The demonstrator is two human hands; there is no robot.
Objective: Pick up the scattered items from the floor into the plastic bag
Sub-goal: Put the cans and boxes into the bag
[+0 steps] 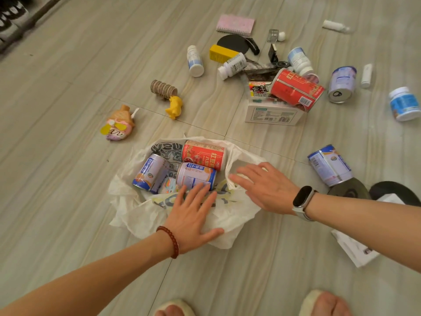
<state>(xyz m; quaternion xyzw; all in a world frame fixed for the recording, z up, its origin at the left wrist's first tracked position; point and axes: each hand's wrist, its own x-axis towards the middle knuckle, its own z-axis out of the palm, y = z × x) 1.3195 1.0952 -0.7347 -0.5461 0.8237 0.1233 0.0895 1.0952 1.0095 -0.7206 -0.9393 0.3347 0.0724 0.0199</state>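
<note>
A white plastic bag (141,215) lies open on the floor. Inside it are a red can (204,153), two blue-and-white cans (196,175) (150,173) and a small colourful item (168,185). My left hand (193,217) rests flat on the bag's near edge, fingers spread, holding nothing. My right hand (264,185) hovers over the bag's right rim with fingers apart, empty. Scattered around are a blue can (330,165), a red can (296,88) on a white box (271,115), a yellow toy (174,107) and a plush toy (118,124).
Further back lie several pill bottles (195,61), a yellow box (221,53), a pink notebook (235,23), a coil of cardboard rings (163,88), a silver can (341,84) and a blue-labelled jar (404,103). Dark round objects (350,190) and a white paper (353,249) lie right. My slippered feet (173,310) stand near.
</note>
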